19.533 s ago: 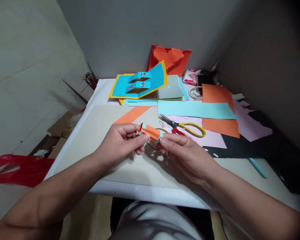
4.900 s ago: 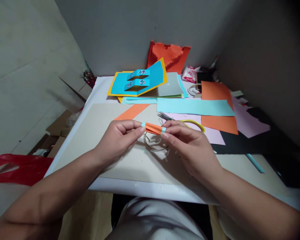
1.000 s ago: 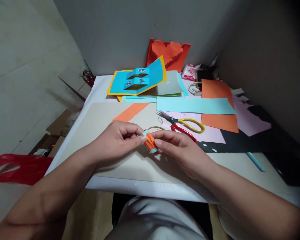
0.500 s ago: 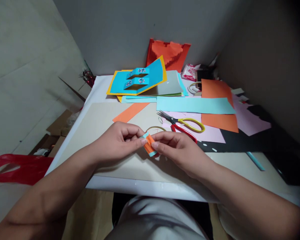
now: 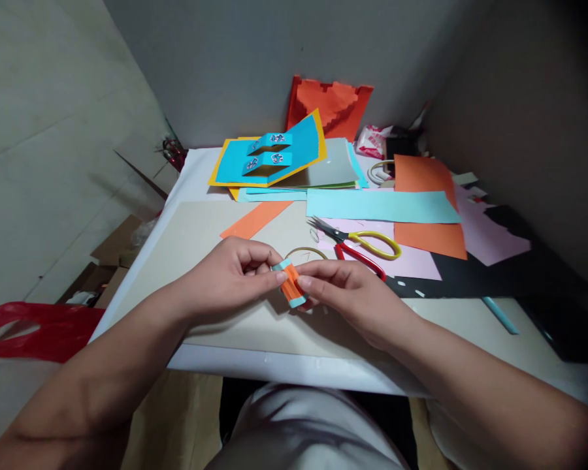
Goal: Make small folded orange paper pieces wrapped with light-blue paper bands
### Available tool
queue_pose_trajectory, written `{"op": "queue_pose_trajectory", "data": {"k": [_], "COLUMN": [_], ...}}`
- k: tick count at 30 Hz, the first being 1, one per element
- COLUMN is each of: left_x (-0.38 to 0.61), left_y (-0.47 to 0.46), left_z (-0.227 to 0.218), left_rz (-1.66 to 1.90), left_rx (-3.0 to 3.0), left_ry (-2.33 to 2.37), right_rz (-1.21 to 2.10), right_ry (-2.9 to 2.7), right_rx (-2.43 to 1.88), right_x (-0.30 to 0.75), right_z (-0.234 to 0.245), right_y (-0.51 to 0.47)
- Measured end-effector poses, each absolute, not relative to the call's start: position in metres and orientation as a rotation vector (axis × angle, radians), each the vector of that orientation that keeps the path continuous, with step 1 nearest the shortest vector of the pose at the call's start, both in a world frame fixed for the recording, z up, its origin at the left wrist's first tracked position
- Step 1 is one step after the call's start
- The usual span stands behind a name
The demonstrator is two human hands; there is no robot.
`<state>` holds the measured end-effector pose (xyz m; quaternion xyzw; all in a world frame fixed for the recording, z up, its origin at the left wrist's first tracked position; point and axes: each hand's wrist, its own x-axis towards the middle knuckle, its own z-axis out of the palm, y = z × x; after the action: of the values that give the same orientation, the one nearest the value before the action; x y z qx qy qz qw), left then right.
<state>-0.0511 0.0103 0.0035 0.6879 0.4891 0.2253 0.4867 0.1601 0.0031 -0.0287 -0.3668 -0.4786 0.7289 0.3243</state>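
Left hand [image 5: 224,279] and right hand [image 5: 353,297], grips both pinched on folded orange paper strip with pale blue paper bands [image 5: 291,282], held over beige card sheet [image 5: 200,225]. Thin gold wire loop [image 5: 304,252] just beyond; red-and-yellow-handled steel scissors [image 5: 365,245] near right hand.

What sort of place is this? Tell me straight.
Most likely a paper-craft desk in a cramped corner. Scissors lie beside a light blue paper strip, and a blue pop-up card with a yellow border sits at the back.
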Motion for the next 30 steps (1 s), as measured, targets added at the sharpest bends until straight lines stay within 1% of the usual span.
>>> {"op": "queue_pose_trajectory", "data": {"k": [8, 13, 20, 30], "left_x": [-0.0526, -0.0527, -0.0529, -0.0493], "left_y": [0.0103, 0.0114, 0.0121, 0.0148], "left_z": [0.0065, 0.0077, 0.0067, 0.0124], "left_rz": [0.512, 0.515, 0.532, 0.529], "left_rx": [1.659, 1.645, 1.609, 1.570], "left_ry": [1.127, 1.115, 1.130, 1.133], "right_rz": [1.919, 1.919, 2.029, 2.075], "right_ry": [-1.251, -1.231, -1.173, -1.181], "right_rx": [-1.020, -0.934, -0.833, -0.870], "right_x": [0.1599, 0.1587, 0.1601, 0.1610], "right_z": [-0.0248, -0.0256, -0.0284, -0.0257], "right_y": [0.0031, 0.0020, 0.0023, 0.0023]}}
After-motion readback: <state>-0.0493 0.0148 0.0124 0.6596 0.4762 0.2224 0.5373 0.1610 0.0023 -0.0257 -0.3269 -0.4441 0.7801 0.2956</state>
